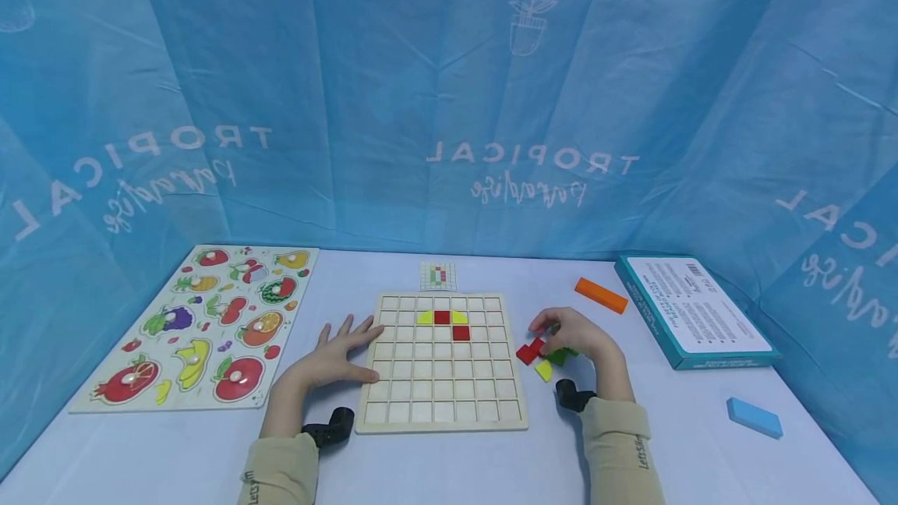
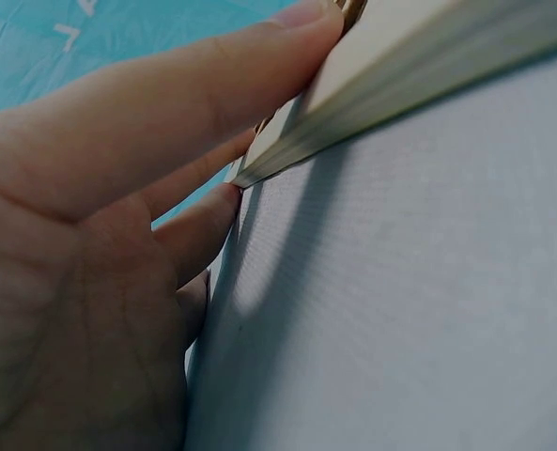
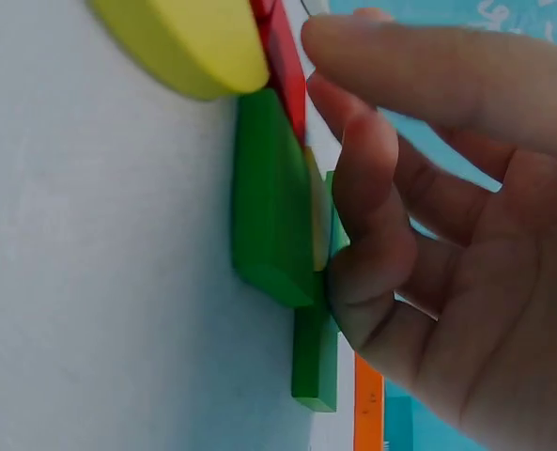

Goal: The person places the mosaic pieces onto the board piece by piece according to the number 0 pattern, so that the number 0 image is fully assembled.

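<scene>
A wooden grid board (image 1: 421,390) lies mid-table. Two red squares (image 1: 460,333) and two yellow rounded pieces (image 1: 425,318) sit in its upper cells. My left hand (image 1: 335,357) rests at the board's left edge with fingers spread, thumb on the rim. Right of the board, my right hand (image 1: 571,333) hovers over a small pile, fingers bent and thumb extended; I see no piece between them. The pile has red pieces (image 1: 526,354), green blocks (image 3: 273,202) and a yellow rounded piece (image 3: 193,47). The hand partly hides it in the head view.
A small pattern card (image 1: 438,276) lies behind the board. At left is a fruit puzzle board (image 1: 231,287). On the right are an orange block (image 1: 601,295), a teal-edged box (image 1: 698,306) and a blue block (image 1: 754,418). A blue curtain (image 1: 379,100) hangs behind the table.
</scene>
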A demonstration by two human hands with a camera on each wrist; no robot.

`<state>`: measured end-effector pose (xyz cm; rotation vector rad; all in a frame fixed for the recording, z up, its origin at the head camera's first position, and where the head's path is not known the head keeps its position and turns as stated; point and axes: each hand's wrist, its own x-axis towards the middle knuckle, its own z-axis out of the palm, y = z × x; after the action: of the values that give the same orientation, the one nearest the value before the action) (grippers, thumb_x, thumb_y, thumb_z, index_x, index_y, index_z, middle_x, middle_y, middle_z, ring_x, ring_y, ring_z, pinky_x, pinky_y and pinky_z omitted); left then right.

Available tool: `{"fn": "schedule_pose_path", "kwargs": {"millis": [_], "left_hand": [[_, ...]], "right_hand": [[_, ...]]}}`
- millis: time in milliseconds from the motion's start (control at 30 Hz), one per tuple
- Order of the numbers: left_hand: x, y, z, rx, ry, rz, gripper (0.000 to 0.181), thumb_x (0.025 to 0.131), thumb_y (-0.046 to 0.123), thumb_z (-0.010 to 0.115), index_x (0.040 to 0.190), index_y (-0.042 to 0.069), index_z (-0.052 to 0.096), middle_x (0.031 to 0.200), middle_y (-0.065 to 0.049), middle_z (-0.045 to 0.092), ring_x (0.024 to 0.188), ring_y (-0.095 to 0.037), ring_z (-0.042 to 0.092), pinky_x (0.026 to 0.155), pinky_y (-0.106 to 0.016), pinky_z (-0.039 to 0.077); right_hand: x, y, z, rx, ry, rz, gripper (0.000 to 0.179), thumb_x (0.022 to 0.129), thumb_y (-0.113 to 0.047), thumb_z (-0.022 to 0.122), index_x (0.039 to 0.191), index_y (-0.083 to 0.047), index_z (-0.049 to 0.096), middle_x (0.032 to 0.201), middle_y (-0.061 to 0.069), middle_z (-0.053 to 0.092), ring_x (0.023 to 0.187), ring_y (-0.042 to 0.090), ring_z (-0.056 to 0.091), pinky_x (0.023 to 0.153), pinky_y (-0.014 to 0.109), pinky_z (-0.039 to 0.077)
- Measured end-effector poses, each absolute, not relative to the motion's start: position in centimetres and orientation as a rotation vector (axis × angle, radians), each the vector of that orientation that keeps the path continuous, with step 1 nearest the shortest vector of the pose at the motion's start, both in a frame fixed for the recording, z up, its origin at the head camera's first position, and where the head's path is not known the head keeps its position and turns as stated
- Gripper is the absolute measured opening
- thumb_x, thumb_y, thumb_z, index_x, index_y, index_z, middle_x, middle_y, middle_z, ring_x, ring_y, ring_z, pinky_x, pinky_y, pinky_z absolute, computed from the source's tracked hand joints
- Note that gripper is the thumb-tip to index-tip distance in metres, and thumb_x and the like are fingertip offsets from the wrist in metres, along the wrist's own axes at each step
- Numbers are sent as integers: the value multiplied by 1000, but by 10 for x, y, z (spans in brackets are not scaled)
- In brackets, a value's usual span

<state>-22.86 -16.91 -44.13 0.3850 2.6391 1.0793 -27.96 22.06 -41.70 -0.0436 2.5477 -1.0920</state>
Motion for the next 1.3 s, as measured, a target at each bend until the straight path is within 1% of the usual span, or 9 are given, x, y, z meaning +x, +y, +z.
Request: {"fn": "schedule_pose_path", "kwargs": {"millis": [133, 267, 467, 667, 967, 1100, 1300], "left_hand": [[-229, -169, -442, 381, 2636, 1078, 87, 68, 33, 75, 141, 7, 37, 152, -17, 18, 139, -40, -5, 109, -54, -15], [-229, -169, -443, 372, 2637, 1072, 87, 68, 33, 75, 142, 8, 37, 152, -17, 18, 140, -39, -6, 109, -54, -15], [-230, -169, -444, 372, 2642, 1067, 87, 68, 33, 76, 142, 8, 37, 152, -17, 18, 140, -39, -6, 109, -55, -15], [-230, -169, -444, 374, 2637, 1079, 87, 68, 33, 76, 141, 7, 37, 152, -17, 18, 139, -40, -6, 109, -54, -15], [-230, -170, -445, 384, 2641, 1077, 86, 68, 33, 76, 141, 7, 37, 152, -17, 18, 139, -40, -5, 109, -54, -15], [-229, -169, -444, 381, 2644, 1073, 86, 68, 33, 76, 141, 7, 37, 152, -18, 18, 139, -40, -5, 109, -54, -15], [-229, -169, -443, 379, 2644, 1070, 86, 69, 33, 76, 141, 7, 37, 152, -18, 18, 139, -40, -5, 109, -55, -15]], "right_hand": [[-280, 219, -419, -16, 2590, -1038, 26, 71, 1, 73, 93, -10, 65, 92, 6, 58, 87, 23, 50, 71, 31, 48], [-282, 219, -421, 14, 2620, -1018, 22, 74, -2, 72, 94, -11, 64, 90, 6, 57, 86, 23, 50, 71, 32, 46], [-282, 219, -422, 25, 2650, -982, 23, 77, -4, 70, 98, -12, 66, 92, 7, 56, 87, 23, 49, 71, 33, 46], [-282, 219, -423, 39, 2650, -972, 24, 77, -4, 70, 100, -10, 68, 91, 6, 57, 85, 22, 50, 71, 32, 46], [-280, 218, -420, 27, 2670, -968, 21, 75, -4, 73, 94, -9, 65, 91, 6, 58, 86, 23, 50, 72, 34, 48], [-280, 218, -419, 21, 2673, -975, 22, 74, -3, 73, 94, -9, 64, 91, 6, 58, 85, 23, 50, 71, 34, 48], [-279, 219, -417, 27, 2671, -937, 21, 75, -6, 73, 96, -9, 69, 93, 6, 60, 86, 22, 51, 71, 32, 49]]}}
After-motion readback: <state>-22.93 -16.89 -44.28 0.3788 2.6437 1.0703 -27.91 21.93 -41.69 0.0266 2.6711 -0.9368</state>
